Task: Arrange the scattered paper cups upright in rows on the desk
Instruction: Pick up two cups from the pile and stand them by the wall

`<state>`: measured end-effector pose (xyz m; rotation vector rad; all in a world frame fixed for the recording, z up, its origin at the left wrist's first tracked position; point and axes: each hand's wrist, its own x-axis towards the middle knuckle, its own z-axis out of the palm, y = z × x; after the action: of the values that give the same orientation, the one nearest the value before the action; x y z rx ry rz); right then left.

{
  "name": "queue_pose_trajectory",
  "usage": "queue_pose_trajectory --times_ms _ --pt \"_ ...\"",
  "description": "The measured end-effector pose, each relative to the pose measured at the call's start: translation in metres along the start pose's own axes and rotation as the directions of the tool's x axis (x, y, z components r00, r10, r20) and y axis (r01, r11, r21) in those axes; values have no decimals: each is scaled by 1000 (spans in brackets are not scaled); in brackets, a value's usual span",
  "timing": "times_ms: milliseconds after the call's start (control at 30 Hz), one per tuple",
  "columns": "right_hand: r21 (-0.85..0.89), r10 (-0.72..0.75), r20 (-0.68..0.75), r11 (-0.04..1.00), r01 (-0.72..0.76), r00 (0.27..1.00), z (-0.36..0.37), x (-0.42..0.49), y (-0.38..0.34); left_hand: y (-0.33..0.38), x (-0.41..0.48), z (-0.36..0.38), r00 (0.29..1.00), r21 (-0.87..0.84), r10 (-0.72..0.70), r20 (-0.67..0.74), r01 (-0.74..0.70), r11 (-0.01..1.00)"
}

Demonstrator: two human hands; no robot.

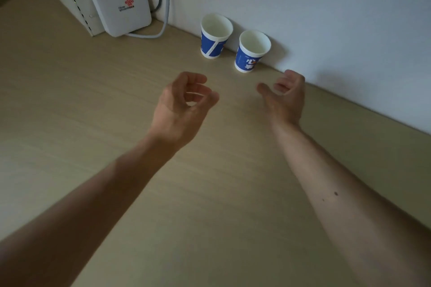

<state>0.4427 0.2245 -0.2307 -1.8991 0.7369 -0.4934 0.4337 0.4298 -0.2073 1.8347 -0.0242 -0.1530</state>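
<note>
At your far left, a white square plastic router box with a red logo (119,2) leans against the back corner. A grey cable (164,16) hangs down the white wall (326,18) just beside it and loops along the pale wood-grain desk (81,100).

Your left hand (184,102) hovers above the desk with nothing in it. Its fingers are loosely curved toward the thumb in a cupped ring, with a gap showing through.

Further right and beyond it stand the two cups, both upright with mouths up, side by side in a short row along the wall. The first blue-and-white paper cup (215,36) sits close to the wall. The second blue-and-white paper cup (253,51) stands near it but apart, and a little closer to you.

Your right hand (284,98) hangs just to the right of that second cup without touching it. It is empty, the thumb spread out and the fingers relaxed in a half curl.
</note>
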Motion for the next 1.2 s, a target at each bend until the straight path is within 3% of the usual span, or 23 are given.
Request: queue_pose_trajectory --times_ms 233,400,767,1200 --pt "-10 19 39 1000 -19 999 -106 -56 -43 83 -64 3 996 -38 2 90 1 999" --pt "98 54 62 993 -60 997 -174 -110 -60 141 -133 21 991 -42 42 131 -36 998" --pt "471 182 -119 876 -105 976 -356 -232 -59 213 -326 94 961 -94 58 272 -33 995" --pt "537 274 -356 843 -45 894 -574 -295 -4 288 -472 218 880 -74 98 466 -71 995"
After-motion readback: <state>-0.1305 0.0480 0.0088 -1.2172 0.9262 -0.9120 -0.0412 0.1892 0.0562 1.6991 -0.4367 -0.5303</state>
